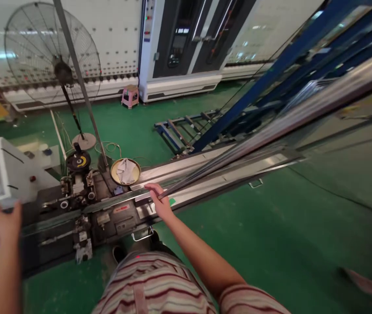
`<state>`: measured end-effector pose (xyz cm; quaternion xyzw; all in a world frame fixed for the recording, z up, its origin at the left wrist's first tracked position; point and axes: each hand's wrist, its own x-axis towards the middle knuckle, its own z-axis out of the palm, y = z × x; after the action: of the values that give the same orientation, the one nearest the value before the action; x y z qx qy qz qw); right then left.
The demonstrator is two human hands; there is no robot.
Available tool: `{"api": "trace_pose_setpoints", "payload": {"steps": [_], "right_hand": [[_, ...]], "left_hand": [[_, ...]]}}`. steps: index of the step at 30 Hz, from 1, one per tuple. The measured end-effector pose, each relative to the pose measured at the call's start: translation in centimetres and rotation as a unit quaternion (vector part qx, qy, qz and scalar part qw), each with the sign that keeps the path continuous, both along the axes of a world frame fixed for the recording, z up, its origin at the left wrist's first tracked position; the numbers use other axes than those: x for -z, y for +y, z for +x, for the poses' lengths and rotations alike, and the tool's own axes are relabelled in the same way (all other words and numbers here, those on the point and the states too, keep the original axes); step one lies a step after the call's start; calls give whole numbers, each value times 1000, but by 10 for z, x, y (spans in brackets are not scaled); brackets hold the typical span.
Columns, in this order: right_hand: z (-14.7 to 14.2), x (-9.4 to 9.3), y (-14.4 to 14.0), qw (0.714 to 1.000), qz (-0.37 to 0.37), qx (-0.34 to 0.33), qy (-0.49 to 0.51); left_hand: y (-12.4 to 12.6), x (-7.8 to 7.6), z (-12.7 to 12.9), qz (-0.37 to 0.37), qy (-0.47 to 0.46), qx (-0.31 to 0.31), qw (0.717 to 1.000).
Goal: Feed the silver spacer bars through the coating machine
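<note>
My right hand (160, 201) is closed around the narrow end of a long bundle of grey and brownish strands (212, 163), which looks like gathered yarn. The bundle fans out and rises to the upper right. Beneath the hand runs a long metal bed (205, 187) with a green mark beside my fingers. My left hand (4, 218), blurred by motion, is at the left with thumb and fingers apart, in front of a white control box (12, 170) with a screen. Between the hands sits a mechanical head (79, 187) with a black handwheel (78, 161).
A round tray (113, 178) holding a crumpled cloth (126, 171) stands behind the bed. Farther back are a floor fan (62, 69), a pink stool (130, 96) and a large cabinet (146, 83). A blue frame (238, 100) slants across the right. Wire handles (143, 235) jut from the bed's front.
</note>
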<state>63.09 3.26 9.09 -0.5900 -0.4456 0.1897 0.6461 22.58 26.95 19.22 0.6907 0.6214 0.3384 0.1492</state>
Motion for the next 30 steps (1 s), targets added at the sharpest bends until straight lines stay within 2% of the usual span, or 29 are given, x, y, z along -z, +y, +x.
{"api": "trace_pose_setpoints", "payload": {"steps": [1, 3, 5, 7, 9, 11, 14, 17, 19, 21, 22, 24, 27, 30], "right_hand": [[2, -1, -3, 1000, 2, -6, -5], [5, -4, -8, 1000, 9, -25, -13], [8, -7, -12, 999, 9, -47, -23], [13, -9, -16, 997, 5, -61, -35], [20, -11, -20, 996, -8, -71, -57], [31, -11, -26, 990, -24, -91, -101], [60, -8, -44, 975, -35, -133, -172], [113, 7, -73, 962, -46, -160, -216], [165, 27, -99, 960, -77, -126, -238], [225, 53, -130, 956, -140, -38, -254], [256, 66, -146, 944, -184, 7, -274], [314, 91, -178, 903, -276, 57, -324], [379, 114, -215, 858, -349, 47, -374], [415, 123, -233, 834, -359, 21, -419]], "left_hand": [[-21, 3, 27, 67, -30, -6, 997], [-74, 7, 92, 95, -76, 109, 987], [-135, 5, 166, 57, -135, 254, 956], [-193, -3, 234, 16, -175, 365, 914], [-238, -11, 287, 7, -193, 405, 894], [-267, -17, 323, 4, -186, 391, 901], [-288, -15, 355, 10, -168, 337, 926], [-298, -8, 373, 20, -163, 299, 940], [-303, -3, 383, 24, -162, 276, 947], [-307, 1, 392, 38, -160, 254, 953], [-309, 3, 396, 48, -160, 242, 956], [-312, 6, 404, 69, -160, 219, 960], [-315, 8, 414, 76, -171, 189, 964], [-317, 12, 420, 66, -183, 169, 966]]}}
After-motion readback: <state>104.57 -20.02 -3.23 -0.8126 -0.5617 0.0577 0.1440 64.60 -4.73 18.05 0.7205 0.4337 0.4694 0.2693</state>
